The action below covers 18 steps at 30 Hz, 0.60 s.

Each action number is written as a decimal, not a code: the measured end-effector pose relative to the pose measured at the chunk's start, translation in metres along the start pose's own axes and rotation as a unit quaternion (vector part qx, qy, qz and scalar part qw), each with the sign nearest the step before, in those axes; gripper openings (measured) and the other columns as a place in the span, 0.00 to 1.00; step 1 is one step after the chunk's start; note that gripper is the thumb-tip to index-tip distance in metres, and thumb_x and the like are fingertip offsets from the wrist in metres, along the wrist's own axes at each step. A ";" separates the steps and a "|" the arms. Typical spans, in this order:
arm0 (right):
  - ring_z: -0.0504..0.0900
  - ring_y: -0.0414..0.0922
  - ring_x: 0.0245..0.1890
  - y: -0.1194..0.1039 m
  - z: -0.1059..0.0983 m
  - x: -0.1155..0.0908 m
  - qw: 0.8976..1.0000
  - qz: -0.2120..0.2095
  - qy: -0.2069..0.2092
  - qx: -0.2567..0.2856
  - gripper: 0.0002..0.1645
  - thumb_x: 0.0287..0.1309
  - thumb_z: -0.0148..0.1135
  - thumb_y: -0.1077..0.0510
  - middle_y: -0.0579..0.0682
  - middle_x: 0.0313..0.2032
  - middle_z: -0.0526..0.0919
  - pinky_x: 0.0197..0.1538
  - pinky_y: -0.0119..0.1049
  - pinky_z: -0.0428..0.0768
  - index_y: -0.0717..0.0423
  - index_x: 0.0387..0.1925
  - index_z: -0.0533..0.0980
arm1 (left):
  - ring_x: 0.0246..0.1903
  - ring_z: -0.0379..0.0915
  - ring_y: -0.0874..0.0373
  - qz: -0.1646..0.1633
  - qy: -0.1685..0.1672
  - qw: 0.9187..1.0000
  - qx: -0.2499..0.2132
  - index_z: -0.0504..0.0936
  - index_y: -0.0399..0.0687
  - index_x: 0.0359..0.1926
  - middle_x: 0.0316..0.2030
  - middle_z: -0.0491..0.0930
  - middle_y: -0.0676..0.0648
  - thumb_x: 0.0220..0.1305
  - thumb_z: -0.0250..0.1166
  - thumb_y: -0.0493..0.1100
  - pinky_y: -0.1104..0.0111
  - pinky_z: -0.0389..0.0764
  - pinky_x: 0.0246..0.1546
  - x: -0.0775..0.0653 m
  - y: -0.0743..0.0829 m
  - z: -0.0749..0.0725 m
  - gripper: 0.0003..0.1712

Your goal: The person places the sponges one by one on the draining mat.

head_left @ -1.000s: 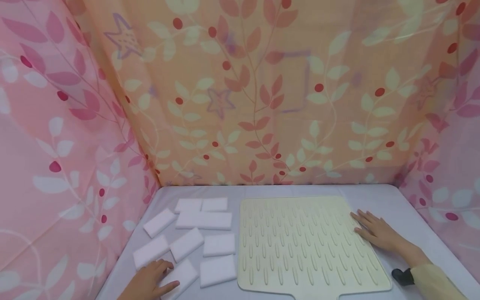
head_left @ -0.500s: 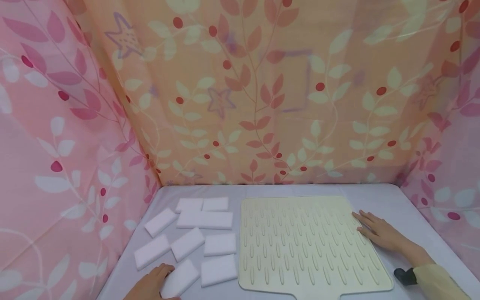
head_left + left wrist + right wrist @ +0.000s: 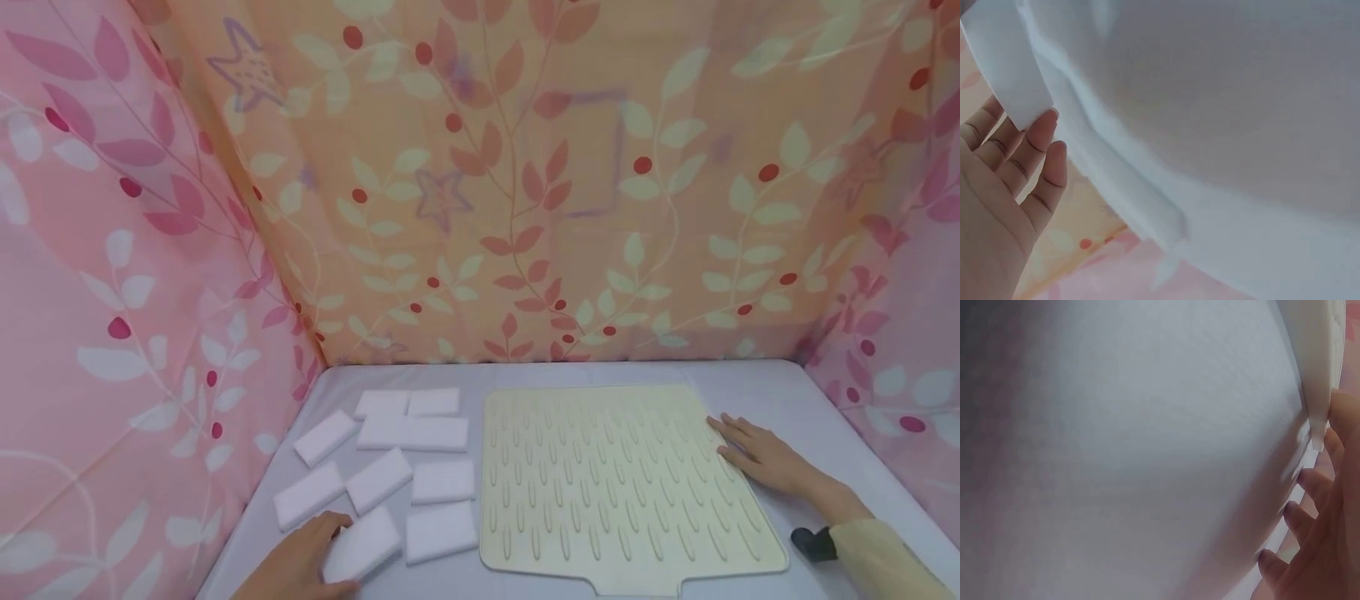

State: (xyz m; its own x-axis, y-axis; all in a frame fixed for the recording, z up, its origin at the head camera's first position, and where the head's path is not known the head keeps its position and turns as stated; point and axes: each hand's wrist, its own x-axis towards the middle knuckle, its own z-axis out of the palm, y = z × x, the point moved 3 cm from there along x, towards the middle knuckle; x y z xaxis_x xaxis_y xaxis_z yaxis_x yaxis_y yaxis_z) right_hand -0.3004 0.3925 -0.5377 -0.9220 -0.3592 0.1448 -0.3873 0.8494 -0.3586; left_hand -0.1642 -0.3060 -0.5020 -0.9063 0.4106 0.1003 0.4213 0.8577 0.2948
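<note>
Low on the left in the head view, my left hand (image 3: pixel 294 560) holds a white rectangular sponge (image 3: pixel 366 543) between thumb and fingers. The left wrist view shows that hand's fingertips against one end of the same white sponge (image 3: pixel 1007 62); the thumb is hidden there. A cream draining mat (image 3: pixel 611 475) with raised oblong ridges and a narrow tab at its near side lies flat to the right. My right hand (image 3: pixel 767 457) rests at the mat's right edge, fingers extended. In the right wrist view its fingers (image 3: pixel 1300 522) lie along the table beside the mat's side.
Several more white sponges lie around the held one, such as a far sponge (image 3: pixel 433 402) and a near sponge (image 3: pixel 442 532). Patterned curtains (image 3: pixel 510 183) enclose the white-covered table (image 3: pixel 750 379). A black strap piece (image 3: pixel 813 544) sits at the right wrist.
My left hand has closed its fingers and thumb around the nearest sponge, which now sits slightly tilted. The right hand stays at the mat's edge. The head view has shifted slightly.
</note>
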 end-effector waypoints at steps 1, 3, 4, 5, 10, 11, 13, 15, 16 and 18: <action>0.57 0.73 0.60 0.000 0.000 0.000 1.000 0.000 -0.001 -0.002 0.34 0.63 0.53 0.47 0.71 0.62 0.61 0.55 0.67 0.54 0.51 0.68 0.59 | 0.32 0.64 0.74 0.007 0.010 1.000 0.011 0.70 0.51 0.50 0.36 0.69 0.63 0.41 0.67 0.71 0.72 0.73 0.30 0.001 0.001 -0.002 0.41; 0.58 0.73 0.60 -0.002 -0.001 0.000 1.000 0.002 0.003 -0.002 0.34 0.63 0.53 0.46 0.71 0.62 0.61 0.55 0.67 0.55 0.52 0.67 0.60 | 0.33 0.64 0.74 0.018 0.029 0.999 0.028 0.71 0.53 0.49 0.36 0.69 0.65 0.40 0.68 0.71 0.71 0.74 0.31 0.004 0.004 -0.007 0.40; 0.58 0.73 0.60 -0.002 -0.001 0.000 1.000 0.003 0.004 -0.003 0.34 0.63 0.53 0.46 0.71 0.62 0.62 0.55 0.67 0.55 0.53 0.67 0.61 | 0.33 0.64 0.74 0.020 0.035 0.999 0.035 0.72 0.54 0.49 0.36 0.69 0.65 0.40 0.68 0.71 0.70 0.74 0.32 0.006 0.005 -0.010 0.39; 0.58 0.73 0.60 -0.002 -0.001 0.000 1.000 0.006 0.002 -0.004 0.34 0.63 0.53 0.46 0.71 0.62 0.61 0.55 0.67 0.55 0.53 0.67 0.60 | 0.33 0.65 0.73 0.025 0.043 0.998 0.042 0.72 0.55 0.48 0.37 0.70 0.66 0.39 0.68 0.71 0.70 0.74 0.32 0.008 0.007 -0.013 0.39; 0.56 0.73 0.61 -0.001 -0.001 0.001 1.000 0.021 -0.013 -0.005 0.35 0.63 0.52 0.44 0.70 0.63 0.60 0.56 0.68 0.53 0.52 0.68 0.59 | 0.36 0.65 0.73 0.034 0.057 0.996 0.058 0.73 0.59 0.48 0.40 0.70 0.67 0.39 0.68 0.71 0.68 0.73 0.34 0.022 0.014 -0.024 0.37; 0.55 0.73 0.61 -0.001 -0.002 0.000 1.000 0.023 -0.015 -0.005 0.35 0.63 0.52 0.44 0.70 0.63 0.60 0.56 0.68 0.53 0.52 0.68 0.59 | 0.36 0.65 0.73 0.035 0.056 0.996 0.059 0.73 0.60 0.48 0.40 0.70 0.67 0.39 0.68 0.71 0.68 0.73 0.35 0.025 0.016 -0.025 0.37; 0.56 0.73 0.61 -0.002 -0.002 0.000 1.000 0.020 -0.010 -0.002 0.35 0.63 0.53 0.45 0.70 0.63 0.60 0.55 0.68 0.54 0.53 0.67 0.59 | 0.37 0.65 0.72 0.040 0.052 0.996 0.062 0.73 0.60 0.49 0.40 0.70 0.67 0.39 0.69 0.70 0.68 0.73 0.36 0.032 0.018 -0.027 0.37; 0.56 0.73 0.61 -0.003 -0.002 0.000 1.000 0.015 -0.004 0.002 0.35 0.62 0.53 0.46 0.71 0.63 0.61 0.55 0.68 0.54 0.53 0.67 0.60 | 0.38 0.66 0.71 0.052 0.049 0.995 0.064 0.73 0.59 0.49 0.40 0.70 0.66 0.40 0.69 0.70 0.66 0.73 0.37 0.039 0.021 -0.029 0.37; 0.56 0.73 0.60 -0.003 -0.002 -0.001 1.000 0.012 -0.001 0.004 0.35 0.62 0.54 0.46 0.71 0.62 0.61 0.55 0.68 0.54 0.53 0.67 0.60 | 0.38 0.66 0.71 0.059 0.048 0.995 0.065 0.73 0.59 0.50 0.40 0.71 0.66 0.41 0.69 0.69 0.66 0.73 0.37 0.043 0.022 -0.029 0.36; 0.57 0.73 0.60 -0.003 -0.001 -0.001 1.000 0.006 0.005 0.006 0.34 0.62 0.54 0.47 0.71 0.62 0.61 0.54 0.68 0.55 0.54 0.67 0.61 | 0.39 0.67 0.69 0.070 0.041 0.994 0.067 0.74 0.58 0.51 0.41 0.71 0.64 0.42 0.68 0.69 0.64 0.73 0.38 0.051 0.025 -0.030 0.37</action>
State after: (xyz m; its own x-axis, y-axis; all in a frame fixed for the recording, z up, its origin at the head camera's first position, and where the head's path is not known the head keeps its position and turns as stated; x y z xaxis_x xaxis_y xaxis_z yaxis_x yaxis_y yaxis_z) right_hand -0.2981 0.3904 -0.5357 -0.9266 -0.3448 0.1501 -0.3761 0.8487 -0.3718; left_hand -0.2012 -0.2733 -0.4611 -0.8356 0.5076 0.2101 0.5399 0.8294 0.1432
